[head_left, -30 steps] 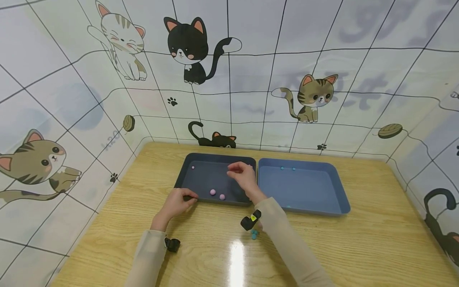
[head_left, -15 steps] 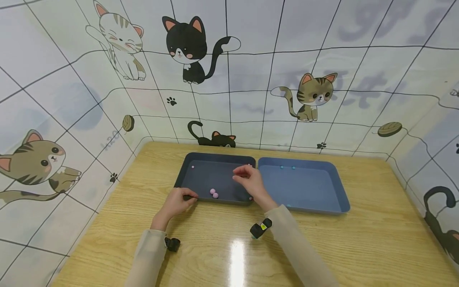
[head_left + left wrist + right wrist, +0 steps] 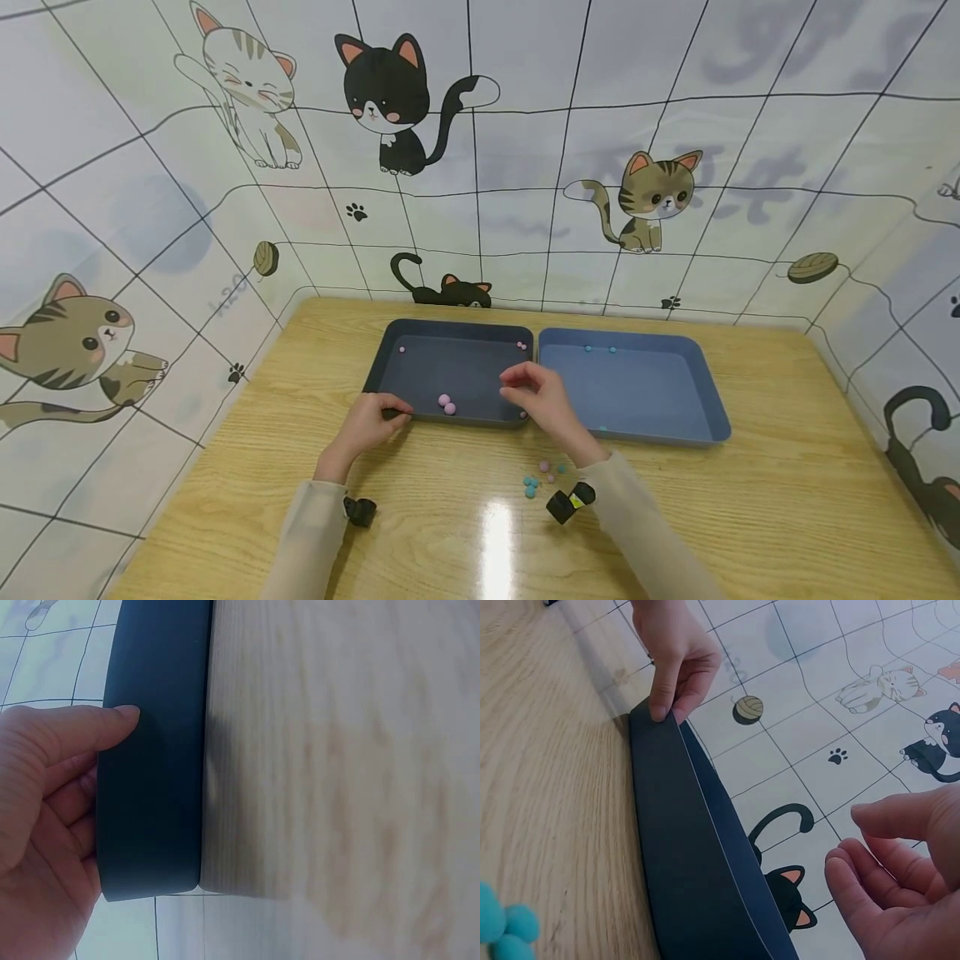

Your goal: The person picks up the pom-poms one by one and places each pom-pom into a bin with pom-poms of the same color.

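My left hand (image 3: 369,423) grips the near rim of a dark grey tray (image 3: 457,362) toward its left corner. In the left wrist view the thumb (image 3: 116,727) lies on the tray's outer wall, the other fingers behind it. Above the tray's right end hovers my right hand (image 3: 542,402); the right wrist view shows its thumb and fingers apart with nothing between them. Two larger pink balls (image 3: 449,409) sit together by the tray's near wall. Smaller pink balls (image 3: 402,350) lie near its corners.
A blue tray (image 3: 637,392) stands at the right, with several small teal balls (image 3: 612,350) in it. Teal balls (image 3: 531,483) and pink balls (image 3: 544,467) lie on the wooden table (image 3: 442,517) near my right wrist. A cat-patterned wall (image 3: 517,233) rises behind.
My right hand has drawn back to the right and nearer, uncovering balls on the table and in the tray's far right corner. One larger pink ball has rolled left against the other. My left hand stays.
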